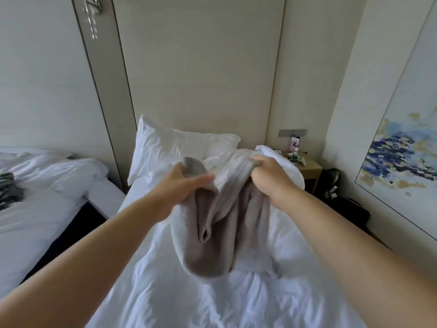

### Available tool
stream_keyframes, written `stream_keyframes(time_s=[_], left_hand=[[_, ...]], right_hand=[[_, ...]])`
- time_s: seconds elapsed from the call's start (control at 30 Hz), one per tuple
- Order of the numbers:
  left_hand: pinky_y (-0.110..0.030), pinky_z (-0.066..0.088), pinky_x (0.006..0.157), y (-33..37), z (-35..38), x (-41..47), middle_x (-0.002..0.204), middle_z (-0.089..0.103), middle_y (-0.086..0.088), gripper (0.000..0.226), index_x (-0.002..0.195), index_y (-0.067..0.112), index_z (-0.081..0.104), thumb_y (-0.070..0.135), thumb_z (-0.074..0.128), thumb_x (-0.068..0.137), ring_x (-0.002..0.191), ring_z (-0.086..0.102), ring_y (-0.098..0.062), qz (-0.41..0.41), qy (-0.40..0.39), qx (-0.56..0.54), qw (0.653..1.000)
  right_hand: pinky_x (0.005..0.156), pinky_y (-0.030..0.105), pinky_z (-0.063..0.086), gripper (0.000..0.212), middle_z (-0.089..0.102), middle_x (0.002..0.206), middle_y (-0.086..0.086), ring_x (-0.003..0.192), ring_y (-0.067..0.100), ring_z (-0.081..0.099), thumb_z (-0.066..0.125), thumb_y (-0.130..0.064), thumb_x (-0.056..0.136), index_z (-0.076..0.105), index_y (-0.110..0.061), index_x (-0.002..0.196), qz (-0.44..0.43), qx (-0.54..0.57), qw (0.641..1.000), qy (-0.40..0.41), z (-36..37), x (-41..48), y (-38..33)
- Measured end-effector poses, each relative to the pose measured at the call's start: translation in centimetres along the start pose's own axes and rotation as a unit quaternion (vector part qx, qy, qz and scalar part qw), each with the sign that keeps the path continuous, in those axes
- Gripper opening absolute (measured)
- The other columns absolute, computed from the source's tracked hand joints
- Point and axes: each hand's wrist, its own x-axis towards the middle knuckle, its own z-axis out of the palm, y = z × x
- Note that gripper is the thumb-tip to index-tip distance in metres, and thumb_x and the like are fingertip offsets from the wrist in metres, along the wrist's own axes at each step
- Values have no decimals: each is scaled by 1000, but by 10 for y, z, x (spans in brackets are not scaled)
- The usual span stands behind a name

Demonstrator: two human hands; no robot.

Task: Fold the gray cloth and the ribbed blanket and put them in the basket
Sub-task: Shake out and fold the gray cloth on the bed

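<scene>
The gray cloth (220,233) hangs bunched in the air over a white bed, held up by both hands. My left hand (182,188) holds its upper left edge, thumb on the near side and fingers behind the fabric. My right hand (267,176) grips the upper right edge in a closed fist. The cloth's lower folds droop down onto the white duvet (212,299). A dark striped, ribbed-looking fabric (9,190) lies on the other bed at the far left; only part of it shows. No basket is in view.
White pillows (170,145) lean against the beige headboard wall. A second white bed (47,209) stands to the left across a dark gap. A small nightstand (307,169) with bottles sits to the right, dark bags (343,204) on the floor beside it.
</scene>
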Motion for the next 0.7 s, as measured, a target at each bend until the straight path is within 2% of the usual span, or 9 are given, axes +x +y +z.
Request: stream_keyframes(time_s=[0.1,0.17,0.2,0.3,0.4,0.47,0.53,0.6,0.7], left_hand=[[-19,51,75,5,60,11,96,69,10,59,112,33,53,46,81,61,90,66,-7,88,-98,181,975],[-12,41,59,18,81,27,75,62,8,17,82,32,53,31,69,78,72,60,-14,147,5,317,937],[-13,34,52,23,83,35,68,55,10,20,73,30,46,25,63,82,64,53,-13,160,84,342,922],[-10,35,49,35,93,50,66,51,18,22,72,34,42,18,55,83,60,47,3,211,200,273,917],[-8,38,55,41,118,63,72,58,18,18,90,35,51,18,50,82,66,55,5,225,254,221,914],[-19,50,67,56,122,73,78,62,13,18,93,29,54,15,46,85,74,60,-1,200,341,26,918],[-29,56,71,77,113,83,84,65,2,14,97,21,57,16,46,91,81,64,-14,145,388,-203,888],[-23,55,61,89,101,91,86,66,-1,17,104,15,60,23,47,95,79,65,-13,86,386,-315,863],[-26,53,62,91,91,93,85,67,-4,19,93,13,61,26,47,98,78,65,-14,-3,287,-191,939]], right_hand=[[63,14,48,35,68,74,-12,76,0,61,35,-17,61,66,-26,74,-142,-99,983,-64,-19,2,-27],[69,24,49,20,65,76,-9,79,10,61,48,-18,69,64,-23,79,-167,-176,967,-79,-52,16,-12],[70,28,48,8,62,75,-6,78,17,60,59,-18,73,63,-17,80,-151,-212,961,-92,-66,23,4],[60,29,37,22,50,63,1,62,18,48,71,-22,71,52,-11,67,-11,-283,942,-183,-95,41,64],[53,29,31,27,43,54,1,52,15,41,66,-16,68,43,-12,55,-5,-233,959,-160,-100,64,111],[51,29,22,35,33,50,-1,50,15,32,61,-9,68,31,-16,51,-4,-176,979,-107,-101,75,141],[52,30,19,35,30,51,-2,52,14,28,57,-10,71,29,-18,52,29,-117,990,-76,-100,83,176],[55,31,25,23,40,61,2,58,16,35,54,-13,81,43,-15,61,129,-25,988,-80,-94,86,208],[68,35,43,25,58,85,15,75,29,56,44,-20,98,60,-1,93,299,91,944,-110,-84,103,227]])
